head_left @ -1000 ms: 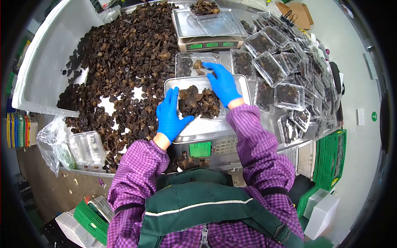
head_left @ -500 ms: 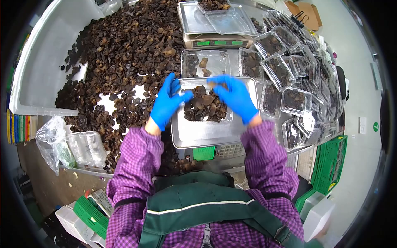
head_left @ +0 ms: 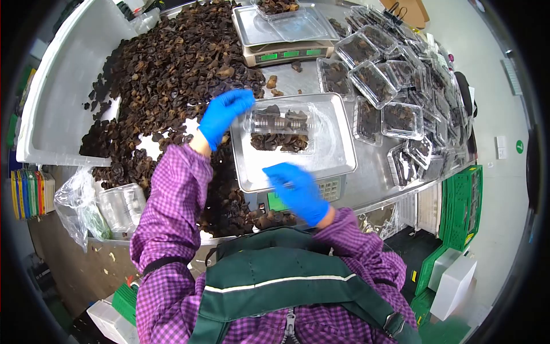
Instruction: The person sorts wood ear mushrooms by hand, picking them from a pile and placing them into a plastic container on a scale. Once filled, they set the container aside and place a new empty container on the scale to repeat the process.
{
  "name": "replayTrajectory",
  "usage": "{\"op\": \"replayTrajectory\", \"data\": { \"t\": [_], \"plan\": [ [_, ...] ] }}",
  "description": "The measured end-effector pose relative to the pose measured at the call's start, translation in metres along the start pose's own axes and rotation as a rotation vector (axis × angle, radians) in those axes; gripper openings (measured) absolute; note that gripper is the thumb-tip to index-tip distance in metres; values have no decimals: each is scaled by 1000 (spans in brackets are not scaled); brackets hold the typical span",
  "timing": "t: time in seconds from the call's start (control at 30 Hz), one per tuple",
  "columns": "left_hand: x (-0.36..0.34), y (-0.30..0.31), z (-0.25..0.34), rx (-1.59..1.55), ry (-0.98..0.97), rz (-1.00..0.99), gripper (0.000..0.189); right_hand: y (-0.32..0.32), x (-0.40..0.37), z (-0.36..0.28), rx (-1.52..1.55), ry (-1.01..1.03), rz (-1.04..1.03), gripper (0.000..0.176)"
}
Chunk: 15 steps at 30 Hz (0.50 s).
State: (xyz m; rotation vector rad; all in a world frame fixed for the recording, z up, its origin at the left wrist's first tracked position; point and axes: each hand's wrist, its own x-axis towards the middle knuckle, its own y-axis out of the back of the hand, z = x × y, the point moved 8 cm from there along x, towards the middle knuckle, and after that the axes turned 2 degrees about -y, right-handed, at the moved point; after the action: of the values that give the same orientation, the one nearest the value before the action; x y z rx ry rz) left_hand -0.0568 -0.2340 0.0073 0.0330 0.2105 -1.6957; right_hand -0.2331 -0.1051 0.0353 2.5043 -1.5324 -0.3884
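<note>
Both hands wear blue gloves. My left hand [head_left: 226, 112] is closed at the upper left corner of a clear plastic lid [head_left: 275, 120], which tilts over the dark dried fungus pieces [head_left: 281, 142] in its clear container. The container rests on a metal scale tray [head_left: 338, 129]. My right hand [head_left: 298, 192], a little blurred, is over the tray's near edge and the scale's green display [head_left: 276, 202]. Its fingers stretch out to the left, and nothing shows in them.
A large pile of dark fungus [head_left: 183, 63] covers the left of the table beside a white tub [head_left: 63, 86]. A second scale [head_left: 286, 54] stands at the back. Many filled clear boxes [head_left: 401, 119] are heaped at the right. Loose pieces [head_left: 272, 82] lie beyond the tray.
The clear lid has swung up from behind the container and now leans over the fungus. My right hand has left the fungus and come back towards me. My left hand has moved slightly up.
</note>
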Motion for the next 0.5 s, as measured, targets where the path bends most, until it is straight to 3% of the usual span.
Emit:
{"op": "replayTrajectory", "data": {
  "t": [0.03,0.07,0.13,0.17,0.23,0.27,0.33,0.47,0.5],
  "plan": [
    [-11,-3,-5,126,23,-20,45,33,-5,6,-25,45,213,23],
    [-23,2,-9,395,-117,109,50,63,-13,16,-47,91,427,20],
    [-49,-1,-16,704,-82,139,56,102,-25,54,-21,-82,613,25],
    [-52,1,-23,702,-84,146,56,106,-23,63,-24,-77,609,25],
    [-56,-4,-61,461,190,-24,61,114,-16,78,-15,-143,649,34],
    [-59,-5,-61,462,187,-24,61,115,-11,78,-16,-140,651,34],
    [-70,-16,-59,161,309,-58,61,92,7,103,377,-400,389,43],
    [-69,-16,-72,137,248,-19,57,87,22,119,414,-405,397,33],
    [-68,-15,-74,175,214,70,54,88,24,119,414,-406,388,33]
  ]
}}
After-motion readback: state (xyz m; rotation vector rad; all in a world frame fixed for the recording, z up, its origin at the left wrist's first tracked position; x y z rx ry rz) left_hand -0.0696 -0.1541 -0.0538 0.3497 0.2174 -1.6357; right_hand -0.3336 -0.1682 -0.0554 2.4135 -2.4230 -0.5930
